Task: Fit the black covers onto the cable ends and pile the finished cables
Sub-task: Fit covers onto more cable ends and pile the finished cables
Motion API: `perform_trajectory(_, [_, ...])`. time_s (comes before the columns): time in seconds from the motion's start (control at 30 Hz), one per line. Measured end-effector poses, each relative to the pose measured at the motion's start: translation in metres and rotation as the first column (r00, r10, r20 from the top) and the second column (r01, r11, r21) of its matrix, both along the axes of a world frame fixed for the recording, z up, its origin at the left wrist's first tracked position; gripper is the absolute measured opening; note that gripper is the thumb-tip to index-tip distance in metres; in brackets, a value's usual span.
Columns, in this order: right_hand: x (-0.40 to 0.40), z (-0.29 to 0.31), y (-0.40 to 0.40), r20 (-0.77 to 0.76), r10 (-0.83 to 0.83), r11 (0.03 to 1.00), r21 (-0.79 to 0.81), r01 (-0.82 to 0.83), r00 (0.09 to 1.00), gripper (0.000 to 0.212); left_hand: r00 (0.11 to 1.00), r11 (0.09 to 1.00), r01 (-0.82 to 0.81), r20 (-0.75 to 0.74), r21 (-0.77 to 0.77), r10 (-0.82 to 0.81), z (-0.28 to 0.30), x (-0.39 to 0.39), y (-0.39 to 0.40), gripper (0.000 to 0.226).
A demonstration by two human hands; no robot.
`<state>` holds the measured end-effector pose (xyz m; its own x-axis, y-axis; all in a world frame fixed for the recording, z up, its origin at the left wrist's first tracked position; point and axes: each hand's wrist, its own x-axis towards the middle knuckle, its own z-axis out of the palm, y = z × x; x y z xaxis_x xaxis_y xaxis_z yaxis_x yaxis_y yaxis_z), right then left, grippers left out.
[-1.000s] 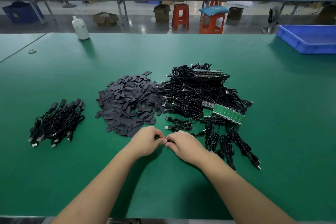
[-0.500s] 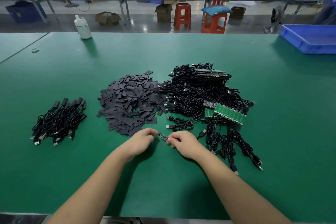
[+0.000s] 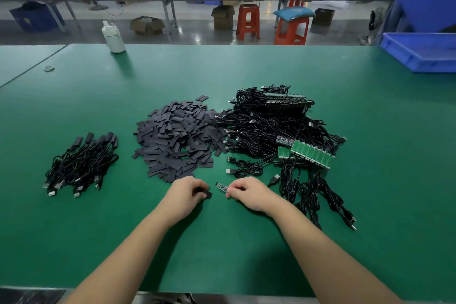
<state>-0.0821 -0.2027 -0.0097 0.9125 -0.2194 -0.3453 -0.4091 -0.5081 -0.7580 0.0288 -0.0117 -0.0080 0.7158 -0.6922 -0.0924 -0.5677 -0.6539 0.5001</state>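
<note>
My left hand (image 3: 187, 195) pinches one black cover (image 3: 206, 194) just above the green table. A small gap to its right, my right hand (image 3: 249, 194) pinches a cable end, a little circuit board (image 3: 221, 186) that points toward the cover. The heap of loose black covers (image 3: 175, 136) lies behind my left hand. A tangle of uncovered cables with green boards (image 3: 276, 131) fills the middle right. The pile of finished cables (image 3: 81, 163) sits at the left.
A white bottle (image 3: 113, 37) stands at the table's far edge and a blue tray (image 3: 424, 53) sits at the far right. A small ring (image 3: 48, 68) lies far left. Loose cables (image 3: 315, 192) trail beside my right wrist. Stools and benches stand beyond.
My hands, pressed together a second ago, have drawn apart. The bare circuit board now shows in my right hand and a black cover in my left.
</note>
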Motion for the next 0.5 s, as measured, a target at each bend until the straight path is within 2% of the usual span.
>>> perform_trajectory(0.13, [0.000,-0.001,-0.003,-0.018,0.021,1.000,0.022,-0.021,1.000,0.023,0.972,0.967,0.190,0.108,0.168,-0.210,-0.003,0.005,0.001,0.029])
perform_trajectory(0.27, [0.000,-0.002,-0.006,-0.046,0.057,0.998,0.021,-0.056,0.997,0.025,0.934,0.932,0.279,0.161,0.230,-0.319,-0.006,0.007,0.004,0.030])
perform_trajectory(0.33, [0.000,-0.002,-0.006,-0.057,0.068,0.997,0.029,-0.067,0.996,0.023,0.932,0.946,0.291,0.181,0.140,-0.313,-0.005,0.007,0.007,0.028])
perform_trajectory(0.43, [-0.001,-0.001,-0.007,-0.064,0.092,0.996,0.028,-0.090,0.994,0.022,0.963,0.967,0.237,0.150,-0.093,-0.222,-0.001,0.005,0.011,0.022])
perform_trajectory(0.5, [-0.001,-0.002,-0.008,-0.065,0.105,0.994,0.021,-0.104,0.992,0.021,0.977,0.968,0.196,0.119,-0.157,-0.179,0.001,0.004,0.012,0.019])
